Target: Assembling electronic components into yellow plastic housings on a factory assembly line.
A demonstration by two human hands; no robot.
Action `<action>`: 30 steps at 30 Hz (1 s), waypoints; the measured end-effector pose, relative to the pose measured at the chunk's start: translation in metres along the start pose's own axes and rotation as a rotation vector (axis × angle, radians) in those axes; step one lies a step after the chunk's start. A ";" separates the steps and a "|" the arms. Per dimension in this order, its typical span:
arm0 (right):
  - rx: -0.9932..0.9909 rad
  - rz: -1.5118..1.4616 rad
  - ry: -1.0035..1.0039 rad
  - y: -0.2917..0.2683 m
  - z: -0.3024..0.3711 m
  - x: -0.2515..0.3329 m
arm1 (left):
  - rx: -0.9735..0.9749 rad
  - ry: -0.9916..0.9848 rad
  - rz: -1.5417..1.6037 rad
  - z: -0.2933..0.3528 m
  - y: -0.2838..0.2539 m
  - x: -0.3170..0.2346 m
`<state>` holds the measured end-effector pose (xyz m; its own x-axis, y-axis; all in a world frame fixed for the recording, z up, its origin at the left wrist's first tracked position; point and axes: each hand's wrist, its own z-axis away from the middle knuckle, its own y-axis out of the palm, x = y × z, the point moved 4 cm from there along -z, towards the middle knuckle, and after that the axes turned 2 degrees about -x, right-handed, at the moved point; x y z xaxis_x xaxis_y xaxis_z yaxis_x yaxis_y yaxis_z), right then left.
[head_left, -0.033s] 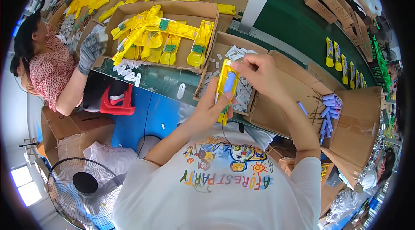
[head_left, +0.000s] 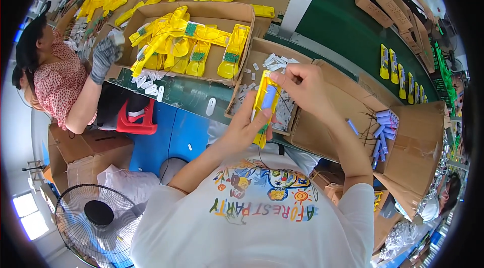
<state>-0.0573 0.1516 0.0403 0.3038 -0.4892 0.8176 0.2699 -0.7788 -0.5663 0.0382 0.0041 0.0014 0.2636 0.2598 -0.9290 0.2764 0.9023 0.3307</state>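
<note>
My left hand [head_left: 247,123] is closed around a yellow plastic housing [head_left: 258,101], held tilted over the boxes. Inside the housing lies a blue-purple cylindrical battery cell [head_left: 269,96], and a bit of green circuit board [head_left: 262,129] shows at its lower end. A thin dark wire hangs down from there. My right hand [head_left: 302,86] is at the housing's upper end, thumb and fingers drawn together in a pinch. Whatever lies between those fingertips is hidden. Beneath my hands a cardboard tray [head_left: 260,42] holds small white and grey parts [head_left: 276,60].
A cardboard box [head_left: 201,8] of wired yellow housings stands left of my hands. Another box [head_left: 322,129] on the right holds purple cells [head_left: 385,127]. Yellow housings [head_left: 402,79] line the green bench beyond. At left, a co-worker's gloved hand [head_left: 106,56] holds something white; a fan [head_left: 98,212] stands behind.
The yellow housing has shifted very slightly in my hands. The co-worker's gloved hand has moved a little up and to the left.
</note>
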 end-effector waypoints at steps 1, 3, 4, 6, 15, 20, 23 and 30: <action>0.007 -0.001 -0.003 -0.004 -0.001 0.003 | 0.039 0.022 -0.016 -0.002 0.003 0.000; -0.090 0.093 -0.011 -0.021 -0.003 0.012 | 0.070 0.023 0.043 -0.011 0.014 -0.004; -0.075 0.088 -0.020 -0.025 -0.004 0.009 | 0.107 0.025 0.101 -0.016 0.019 -0.005; -0.067 -0.137 -0.002 -0.044 -0.004 -0.006 | 0.134 0.149 -0.160 -0.035 -0.002 -0.021; -0.570 0.682 0.211 -0.352 -0.076 -0.397 | -0.436 0.115 -1.568 -0.109 -0.095 -0.051; -0.630 1.285 0.307 -0.275 -0.093 -0.277 | -0.834 0.472 -1.442 -0.075 -0.070 -0.088; -0.350 0.619 -0.316 -0.147 -0.056 -0.054 | -0.352 0.153 0.332 -0.070 -0.021 -0.073; -0.058 0.013 -0.467 -0.060 0.041 -0.007 | -0.043 0.197 0.151 -0.052 0.012 -0.033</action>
<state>-0.0380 0.2177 0.0646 0.6888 -0.2809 0.6683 0.2155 -0.8008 -0.5588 -0.0155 0.0246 0.0269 0.1127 0.4512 -0.8853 0.2071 0.8607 0.4651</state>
